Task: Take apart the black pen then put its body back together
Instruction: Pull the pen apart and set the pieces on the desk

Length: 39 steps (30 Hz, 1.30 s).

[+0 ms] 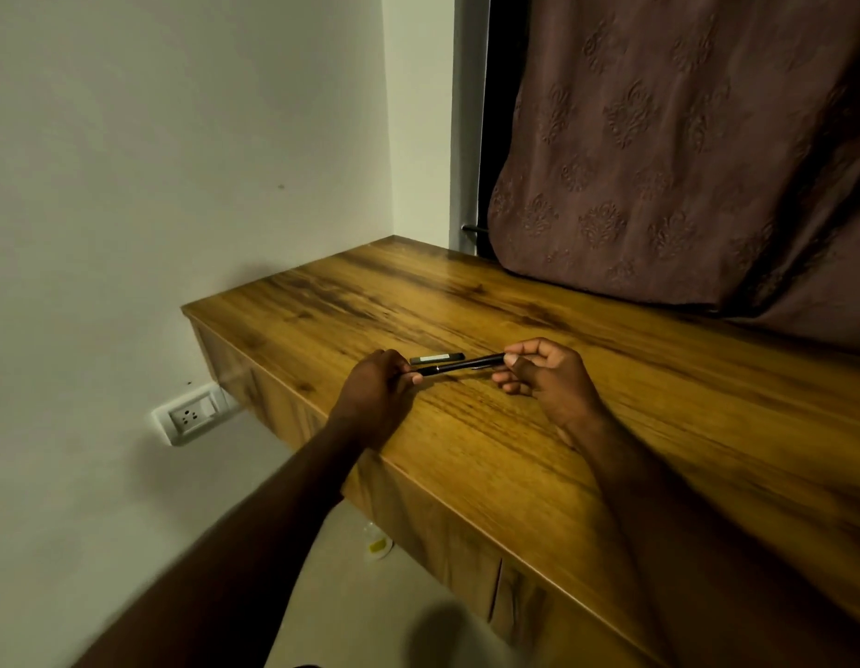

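Head view: the black pen [459, 366] is held over the counter [611, 426], just past its near edge, running roughly from 8 o'clock up to 2 o'clock. The left hand [377, 390] curls its fingers round the 8 o'clock end. The right hand [543, 373] pinches the 2 o'clock end between thumb and fingertips, its other fingers loosely bent. A short dark piece [437, 358] with a pale band lies on the counter just at the pen's 12 o'clock. A brown curtain [683, 161] hangs at 1 o'clock, and a wall socket [191, 417] sits at 8 o'clock.
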Each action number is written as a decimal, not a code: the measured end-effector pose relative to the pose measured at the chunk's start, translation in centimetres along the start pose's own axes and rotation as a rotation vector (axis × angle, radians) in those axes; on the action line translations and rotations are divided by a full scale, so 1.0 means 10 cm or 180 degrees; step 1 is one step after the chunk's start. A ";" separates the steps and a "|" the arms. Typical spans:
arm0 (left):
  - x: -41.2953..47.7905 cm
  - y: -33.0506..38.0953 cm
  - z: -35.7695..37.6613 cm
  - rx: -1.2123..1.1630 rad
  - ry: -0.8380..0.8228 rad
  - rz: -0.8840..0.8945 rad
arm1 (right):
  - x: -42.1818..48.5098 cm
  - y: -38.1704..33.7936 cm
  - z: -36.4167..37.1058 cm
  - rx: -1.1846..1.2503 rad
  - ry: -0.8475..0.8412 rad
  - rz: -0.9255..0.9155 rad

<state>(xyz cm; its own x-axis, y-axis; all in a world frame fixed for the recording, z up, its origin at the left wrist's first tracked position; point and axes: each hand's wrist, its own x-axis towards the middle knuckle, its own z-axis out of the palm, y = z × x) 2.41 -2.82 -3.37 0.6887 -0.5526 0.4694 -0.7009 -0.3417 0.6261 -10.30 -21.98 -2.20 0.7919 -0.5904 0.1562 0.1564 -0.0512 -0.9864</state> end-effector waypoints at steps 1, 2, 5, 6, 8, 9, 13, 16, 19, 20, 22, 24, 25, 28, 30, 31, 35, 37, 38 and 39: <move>0.00 -0.01 0.00 0.0024 0.0018 0.0011 | -0.01 0.01 0.01 -0.0038 0.0001 -0.0019; 0.00 -0.03 0.00 0.0038 0.0040 0.0032 | -0.03 0.01 0.02 -0.0060 0.0014 -0.0045; 0.00 -0.03 0.00 0.0071 0.0054 0.0064 | -0.04 0.00 0.03 -0.0126 0.0093 -0.0072; 0.02 -0.05 0.00 0.0081 0.0054 0.0039 | -0.04 -0.01 0.03 -0.0121 0.0123 -0.0050; 0.01 -0.08 0.01 0.0037 0.0047 0.0018 | -0.05 -0.02 0.03 -0.0077 0.0154 -0.0021; 0.01 -0.09 0.01 0.0003 0.0034 0.0040 | -0.06 -0.04 0.04 -0.0063 0.0146 -0.0027; -0.01 -0.11 0.00 -0.0255 0.0167 -0.0097 | -0.11 -0.06 0.05 -0.0259 0.0025 -0.0013; -0.02 -0.11 -0.04 -0.0654 0.0100 -0.0361 | -0.11 -0.07 0.07 -0.0261 0.0034 -0.0004; -0.03 -0.08 -0.07 -0.1210 -0.0150 -0.0627 | -0.05 -0.06 0.04 -0.0159 0.0115 0.0080; -0.04 -0.07 -0.07 -0.1430 -0.0208 -0.0738 | -0.03 -0.06 0.03 -0.0115 0.0117 0.0120; -0.04 -0.02 -0.11 -0.1776 -0.0307 -0.0896 | 0.00 -0.05 0.02 -0.0123 0.0109 0.0141; -0.04 0.01 -0.13 -0.2137 -0.0416 -0.0965 | 0.02 -0.02 0.02 -0.0189 0.0064 0.0115; -0.04 0.02 -0.14 -0.2311 -0.0474 -0.0965 | 0.02 -0.01 0.01 -0.0193 0.0046 0.0101; -0.04 0.05 -0.17 -0.2522 -0.0613 -0.0982 | 0.04 0.00 -0.02 -0.0156 -0.0035 0.0124; -0.03 0.03 -0.19 -0.2312 -0.0651 -0.1044 | 0.05 0.01 -0.04 -0.0172 -0.0131 0.0150; -0.01 0.02 -0.20 -0.2285 -0.0674 -0.1070 | 0.05 0.02 -0.04 -0.0192 -0.0164 0.0166; 0.02 0.01 -0.22 -0.2989 -0.0894 -0.1257 | 0.05 0.01 -0.01 -0.0268 -0.0142 0.0235; 0.01 0.01 -0.23 -0.3004 -0.0793 -0.1277 | 0.04 0.00 -0.01 -0.0229 -0.0157 0.0240; 0.02 0.00 -0.23 -0.3052 -0.0705 -0.1356 | 0.03 0.00 -0.02 -0.0195 -0.0189 0.0228; 0.03 0.00 -0.22 -0.3090 -0.0589 -0.1489 | 0.03 -0.01 -0.03 -0.0169 -0.0243 0.0202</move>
<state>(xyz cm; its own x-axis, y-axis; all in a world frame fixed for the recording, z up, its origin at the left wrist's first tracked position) 2.98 -1.30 -1.87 0.7534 -0.6576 0.0073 0.1236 0.1525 0.9805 -10.30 -22.38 -2.13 0.8422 -0.5307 0.0947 0.0745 -0.0594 -0.9954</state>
